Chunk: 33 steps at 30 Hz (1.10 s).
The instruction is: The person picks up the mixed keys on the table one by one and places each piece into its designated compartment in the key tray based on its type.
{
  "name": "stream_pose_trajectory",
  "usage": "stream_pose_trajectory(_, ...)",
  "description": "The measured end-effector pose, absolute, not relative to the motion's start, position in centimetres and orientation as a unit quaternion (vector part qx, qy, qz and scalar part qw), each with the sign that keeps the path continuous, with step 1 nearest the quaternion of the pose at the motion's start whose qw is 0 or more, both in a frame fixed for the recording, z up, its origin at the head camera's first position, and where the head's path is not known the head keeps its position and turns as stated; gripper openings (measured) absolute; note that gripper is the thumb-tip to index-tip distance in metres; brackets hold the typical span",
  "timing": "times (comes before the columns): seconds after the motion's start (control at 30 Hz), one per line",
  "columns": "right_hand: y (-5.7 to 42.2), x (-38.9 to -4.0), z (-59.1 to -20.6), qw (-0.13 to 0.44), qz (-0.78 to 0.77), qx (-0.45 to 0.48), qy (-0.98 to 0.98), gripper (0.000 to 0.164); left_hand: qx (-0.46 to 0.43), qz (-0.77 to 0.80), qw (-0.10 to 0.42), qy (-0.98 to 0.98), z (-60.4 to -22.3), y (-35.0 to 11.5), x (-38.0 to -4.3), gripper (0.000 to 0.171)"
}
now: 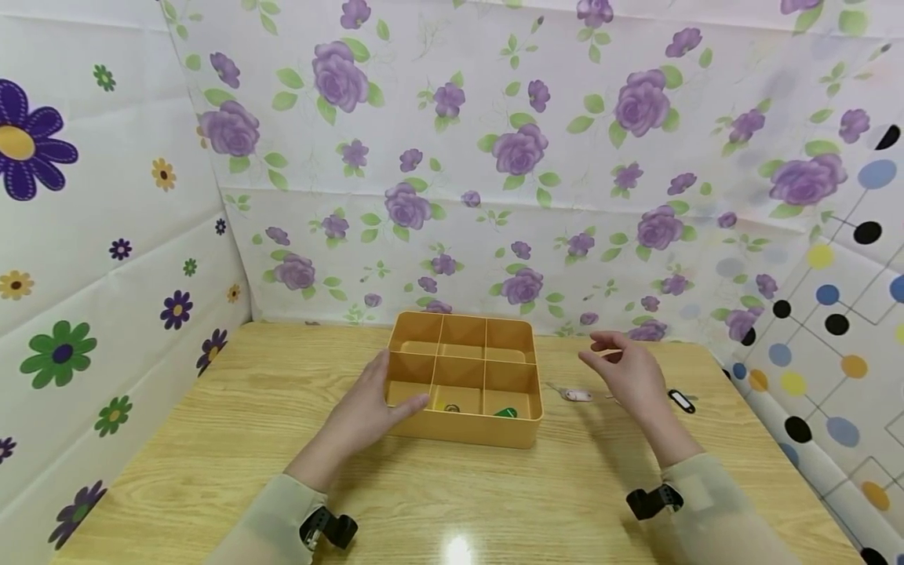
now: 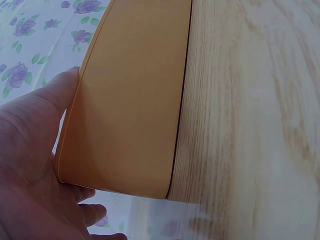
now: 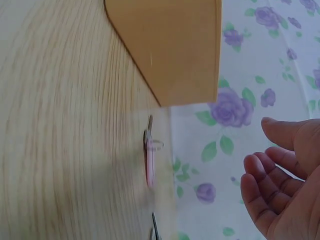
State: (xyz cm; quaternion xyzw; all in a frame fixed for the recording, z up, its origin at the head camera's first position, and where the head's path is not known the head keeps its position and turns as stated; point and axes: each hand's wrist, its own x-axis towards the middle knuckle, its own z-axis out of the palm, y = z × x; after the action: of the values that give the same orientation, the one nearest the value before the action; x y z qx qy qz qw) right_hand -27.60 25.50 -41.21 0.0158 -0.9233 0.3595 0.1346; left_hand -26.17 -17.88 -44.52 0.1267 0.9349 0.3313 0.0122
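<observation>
A tan six-compartment organizer box (image 1: 452,428) stands on the table. My left hand (image 1: 360,408) rests at its front left corner, thumb along the front rim and fingers, fairly straight, beside the left wall. To the right of the box my right hand (image 1: 628,377) hovers above the table, fingers loosely bent and holding nothing. Below it lies a pink key tag (image 1: 577,395) with a key and ring, also seen in the right wrist view. A black-framed key tag (image 1: 681,402) lies farther right. Part of another key item is hidden by the right hand.
In the front middle compartment lies a small yellow item with a ring (image 1: 451,408); a green tag (image 1: 505,413) is in the front right one. Flowered cloth (image 1: 452,157) hangs behind the wooden table (image 1: 452,494), with patterned cloth at both sides.
</observation>
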Motion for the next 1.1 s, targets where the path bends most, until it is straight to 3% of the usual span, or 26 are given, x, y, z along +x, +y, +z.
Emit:
stream_pose_trajectory(0.63,32.1,-25.7,-41.4,0.115,0.28,-0.012,-0.953,0.069,0.131,0.334,0.011,0.933,-44.6,-18.1,-26.2,0.132)
stream_pose_trajectory(1.1,35.2,-24.5,-41.8,0.121,0.266,-0.026,-0.956,0.068,0.133,0.341,0.008,0.931,-44.7,-18.1,-26.3,0.13)
